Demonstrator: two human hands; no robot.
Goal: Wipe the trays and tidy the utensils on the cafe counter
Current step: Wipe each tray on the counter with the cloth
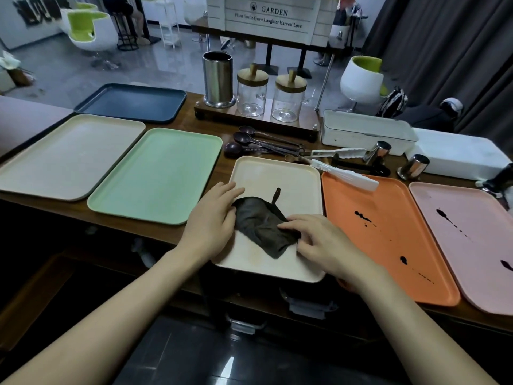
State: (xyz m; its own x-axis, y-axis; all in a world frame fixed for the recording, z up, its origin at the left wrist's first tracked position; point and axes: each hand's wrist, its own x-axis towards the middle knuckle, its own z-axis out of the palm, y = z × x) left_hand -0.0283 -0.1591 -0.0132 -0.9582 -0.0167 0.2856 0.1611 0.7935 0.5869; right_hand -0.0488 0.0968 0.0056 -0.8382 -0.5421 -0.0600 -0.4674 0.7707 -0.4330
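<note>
A dark cloth (pixel 263 225) lies folded on the cream tray (pixel 277 176) at the counter's front edge. My left hand (pixel 213 218) rests on the cloth's left end, fingers flat. Fingertips of my right hand (pixel 322 243) pinch its right edge. To the right lie an orange tray (pixel 388 245) and a pink tray (pixel 472 240), both with dark spills. A green tray (pixel 158 173), a beige tray (pixel 66 154) and a dark blue tray (pixel 130 102) sit to the left. Dark spoons (pixel 249 141) and white tongs (pixel 338 154) lie behind the cream tray.
Behind the trays stand a steel canister (pixel 218 79) and two lidded glass jars (pixel 270 93) on a wooden stand. A white lidded box (pixel 366 130), two small steel cups (pixel 397 159) and a white knife-like tool (pixel 344 173) on the orange tray's rim lie at the right.
</note>
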